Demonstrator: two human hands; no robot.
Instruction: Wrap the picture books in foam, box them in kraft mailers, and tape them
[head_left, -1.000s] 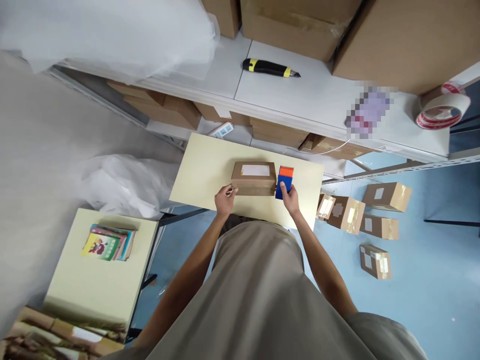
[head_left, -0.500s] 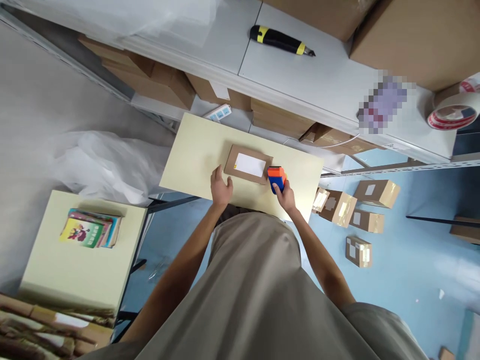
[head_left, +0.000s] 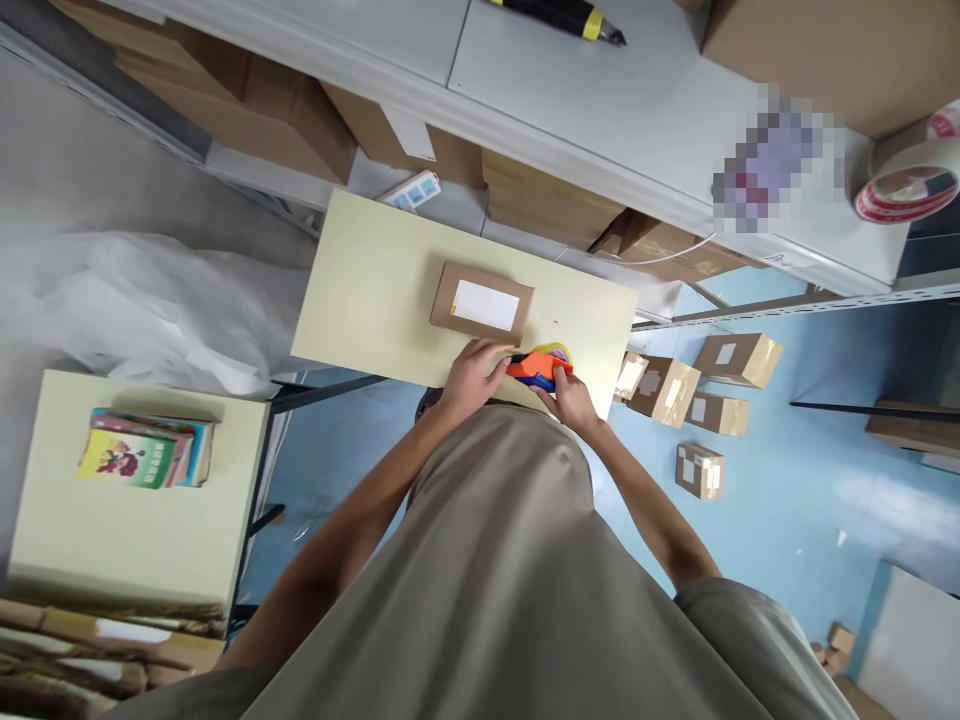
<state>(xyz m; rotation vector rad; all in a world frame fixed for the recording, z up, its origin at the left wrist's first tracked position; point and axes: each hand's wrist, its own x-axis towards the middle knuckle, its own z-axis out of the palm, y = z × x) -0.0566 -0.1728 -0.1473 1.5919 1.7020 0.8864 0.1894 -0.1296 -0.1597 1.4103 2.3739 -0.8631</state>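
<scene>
An orange and blue tape dispenser [head_left: 541, 368] with a yellow-rimmed roll is held over the near edge of the pale yellow table [head_left: 360, 290]. My right hand [head_left: 571, 400] is closed around its right end. At the dispenser's dark left end, my left hand [head_left: 474, 378] pinches with thumb and fingers; whether a strip of tape is between them is too small to tell. Just beyond my hands a flat brown cardboard box [head_left: 444, 302] lies on the table, a white label [head_left: 486, 305] on its top.
A grey shelf [head_left: 645, 120] runs along the far side, bearing a utility knife [head_left: 562, 14] and a tape roll [head_left: 907, 190]. Books [head_left: 135, 455] lie on a side table [head_left: 135, 540] to the left. Several labelled cartons [head_left: 664, 390] stand on the blue floor at right.
My left hand has moved right, from beside the box to the dispenser. The dispenser has turned sideways and come nearer my body in my right hand. The whole view has shifted slightly.
</scene>
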